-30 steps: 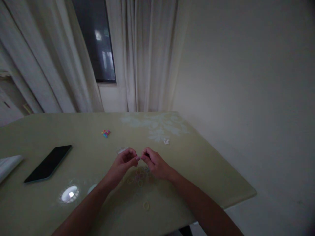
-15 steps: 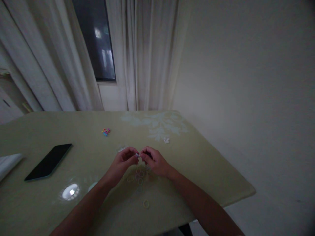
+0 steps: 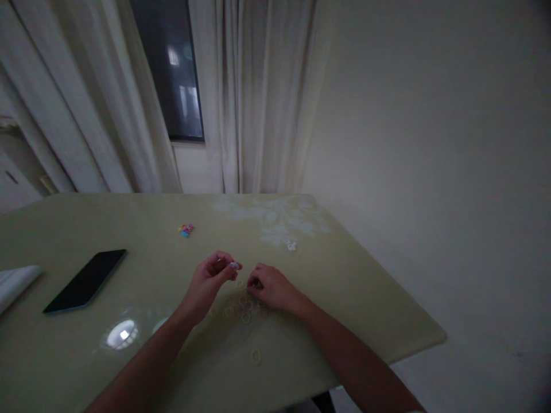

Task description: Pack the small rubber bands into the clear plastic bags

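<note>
Between the thumb and fingertips of my left hand (image 3: 212, 281) is a small whitish item (image 3: 235, 265), too small to name. My right hand (image 3: 271, 287) is low over the table, a little to the right, its fingers curled together at the upper edge of a loose group of small pale rings (image 3: 245, 317). Whether a ring is between those fingers is hidden. One ring (image 3: 240, 284) lies between the two hands, and a yellowish ring (image 3: 256, 357) lies apart, nearer the front edge.
On the greenish table (image 3: 146, 229) are a small colourful pile (image 3: 186, 230), a small white pile (image 3: 291, 245), a black tablet (image 3: 86, 282) at the left and a white object (image 3: 17, 284) at the left edge. A wall (image 3: 430, 172) borders the right side.
The hands have parted. My left hand has moved slightly up and left with the whitish item, while my right hand has lowered towards the rings.
</note>
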Available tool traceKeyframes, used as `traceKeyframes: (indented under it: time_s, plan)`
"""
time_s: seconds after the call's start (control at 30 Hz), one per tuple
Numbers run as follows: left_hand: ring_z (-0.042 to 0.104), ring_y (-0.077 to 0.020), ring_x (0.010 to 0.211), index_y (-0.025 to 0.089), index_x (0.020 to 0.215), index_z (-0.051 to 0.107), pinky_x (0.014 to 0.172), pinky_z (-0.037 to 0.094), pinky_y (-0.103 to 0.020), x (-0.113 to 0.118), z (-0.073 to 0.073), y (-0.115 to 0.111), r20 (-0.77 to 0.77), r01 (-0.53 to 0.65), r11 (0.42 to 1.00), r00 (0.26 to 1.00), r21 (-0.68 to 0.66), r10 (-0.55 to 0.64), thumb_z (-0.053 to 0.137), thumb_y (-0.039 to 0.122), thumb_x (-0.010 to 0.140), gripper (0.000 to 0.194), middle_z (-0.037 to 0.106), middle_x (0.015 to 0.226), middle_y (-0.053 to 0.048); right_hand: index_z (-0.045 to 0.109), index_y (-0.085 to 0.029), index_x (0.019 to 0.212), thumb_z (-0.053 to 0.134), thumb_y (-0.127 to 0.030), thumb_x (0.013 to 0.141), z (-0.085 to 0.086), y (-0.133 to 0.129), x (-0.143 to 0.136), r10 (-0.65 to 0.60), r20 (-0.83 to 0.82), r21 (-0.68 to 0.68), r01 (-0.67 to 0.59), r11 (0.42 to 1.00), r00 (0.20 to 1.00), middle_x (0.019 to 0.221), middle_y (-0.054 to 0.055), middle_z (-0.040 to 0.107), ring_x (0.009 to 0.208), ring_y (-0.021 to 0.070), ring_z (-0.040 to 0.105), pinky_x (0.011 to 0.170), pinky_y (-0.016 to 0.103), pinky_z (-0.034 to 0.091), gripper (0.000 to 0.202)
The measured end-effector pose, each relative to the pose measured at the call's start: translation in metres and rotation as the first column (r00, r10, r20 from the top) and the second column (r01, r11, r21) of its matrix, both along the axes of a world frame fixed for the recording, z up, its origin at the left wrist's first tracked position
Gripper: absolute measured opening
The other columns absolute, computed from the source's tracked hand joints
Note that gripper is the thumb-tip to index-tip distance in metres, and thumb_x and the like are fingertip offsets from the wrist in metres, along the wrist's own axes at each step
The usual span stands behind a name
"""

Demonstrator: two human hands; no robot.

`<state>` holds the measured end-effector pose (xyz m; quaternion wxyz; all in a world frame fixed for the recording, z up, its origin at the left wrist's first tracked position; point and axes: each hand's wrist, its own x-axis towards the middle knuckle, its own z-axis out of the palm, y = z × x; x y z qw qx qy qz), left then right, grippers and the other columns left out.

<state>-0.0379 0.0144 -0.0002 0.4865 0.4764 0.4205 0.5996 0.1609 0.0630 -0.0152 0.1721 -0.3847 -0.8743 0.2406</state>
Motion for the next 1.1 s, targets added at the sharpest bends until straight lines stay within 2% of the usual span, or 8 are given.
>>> traceKeyframes:
  time_s: [0.1, 0.2, 0.33, 0.5, 0.73, 0.87, 1.0, 1.1]
  plan:
    - [0.06, -0.0118, 0.069, 0.02, 0.084, 0.066, 0.068, 0.049, -0.022, -0.001, -0.001, 0.001, 0.008, -0.008, 1.0, 1.0, 0.006, 0.008, 0.086, 0.038, 0.081, 0.027, 0.074, 0.081, 0.0, 0.075, -0.014, 0.09, 0.074, -0.012, 0.084, 0.002, 0.003, 0.004, -0.057, -0.102, -0.033, 0.054, 0.998, 0.993, 0.091, 0.004, 0.066, 0.081, 0.0144, 0.06, 0.075, 0.025, 0.045, 0.007]
    - [0.061, -0.0126, 0.071, 0.02, 0.084, 0.067, 0.069, 0.05, -0.023, -0.001, 0.0, 0.001, -0.013, 0.018, 1.0, 1.0, -0.006, -0.018, 0.086, 0.038, 0.08, 0.026, 0.074, 0.081, 0.0, 0.073, -0.014, 0.089, 0.071, -0.013, 0.086, 0.006, 0.007, 0.006, -0.115, -0.227, -0.151, 0.082, 0.985, 0.967, 0.083, 0.002, 0.066, 0.075, 0.0128, 0.059, 0.069, 0.023, 0.044, 0.005]
    - [0.062, -0.0134, 0.074, 0.019, 0.082, 0.071, 0.071, 0.05, -0.023, 0.001, 0.001, 0.0, -0.09, 0.057, 0.998, 0.994, -0.025, -0.059, 0.087, 0.035, 0.078, 0.023, 0.072, 0.08, 0.0, 0.073, -0.014, 0.088, 0.07, -0.017, 0.087, 0.01, 0.008, 0.005, -0.126, -0.335, -0.259, 0.038, 0.965, 0.934, 0.077, 0.0, 0.067, 0.07, 0.0118, 0.058, 0.065, 0.023, 0.044, 0.004]
    - [0.061, -0.0133, 0.074, 0.019, 0.084, 0.074, 0.07, 0.05, -0.023, -0.001, 0.001, 0.0, -0.137, 0.051, 0.999, 0.989, -0.017, -0.053, 0.086, 0.035, 0.077, 0.021, 0.069, 0.078, 0.001, 0.074, -0.016, 0.083, 0.074, -0.019, 0.083, 0.009, 0.01, 0.006, -0.126, -0.413, -0.276, 0.008, 0.961, 0.902, 0.072, 0.0, 0.067, 0.067, 0.0118, 0.058, 0.063, 0.023, 0.043, 0.003]
    - [0.06, -0.0125, 0.066, 0.018, 0.079, 0.071, 0.064, 0.048, -0.022, 0.0, 0.005, -0.003, -0.157, 0.081, 0.996, 0.984, -0.041, -0.087, 0.088, 0.038, 0.074, 0.026, 0.067, 0.07, 0.002, 0.071, -0.015, 0.082, 0.074, -0.027, 0.08, 0.007, 0.014, 0.005, -0.213, -0.523, -0.406, -0.022, 0.913, 0.825, 0.067, -0.001, 0.063, 0.06, 0.0121, 0.056, 0.057, 0.024, 0.043, 0.013]
    - [0.063, -0.0136, 0.066, 0.019, 0.08, 0.071, 0.064, 0.05, -0.023, 0.002, 0.002, -0.002, -0.152, 0.129, 0.99, 0.979, -0.051, -0.135, 0.088, 0.04, 0.075, 0.027, 0.071, 0.073, 0.001, 0.07, -0.015, 0.084, 0.079, -0.036, 0.079, 0.013, 0.007, 0.003, -0.194, -0.609, -0.39, -0.077, 0.918, 0.769, 0.069, -0.001, 0.062, 0.061, 0.0109, 0.053, 0.057, 0.023, 0.041, 0.023]
    - [0.07, -0.0173, 0.078, 0.019, 0.079, 0.072, 0.074, 0.056, -0.028, 0.002, 0.002, -0.002, -0.142, 0.146, 0.989, 0.979, -0.025, -0.148, 0.088, 0.042, 0.076, 0.029, 0.076, 0.087, -0.003, 0.073, -0.015, 0.086, 0.081, -0.039, 0.08, 0.018, -0.003, 0.001, -0.141, -0.62, -0.348, -0.11, 0.931, 0.772, 0.068, -0.002, 0.06, 0.06, 0.0098, 0.049, 0.057, 0.023, 0.038, 0.026]
    - [0.07, -0.0174, 0.077, 0.019, 0.08, 0.071, 0.073, 0.056, -0.028, 0.001, 0.002, -0.002, -0.143, 0.14, 0.99, 0.98, -0.01, -0.14, 0.089, 0.042, 0.075, 0.03, 0.075, 0.083, -0.003, 0.075, -0.014, 0.087, 0.081, -0.041, 0.081, 0.02, -0.007, 0.0, -0.121, -0.624, -0.318, -0.11, 0.942, 0.772, 0.069, -0.001, 0.063, 0.061, 0.0105, 0.051, 0.058, 0.024, 0.04, 0.028]
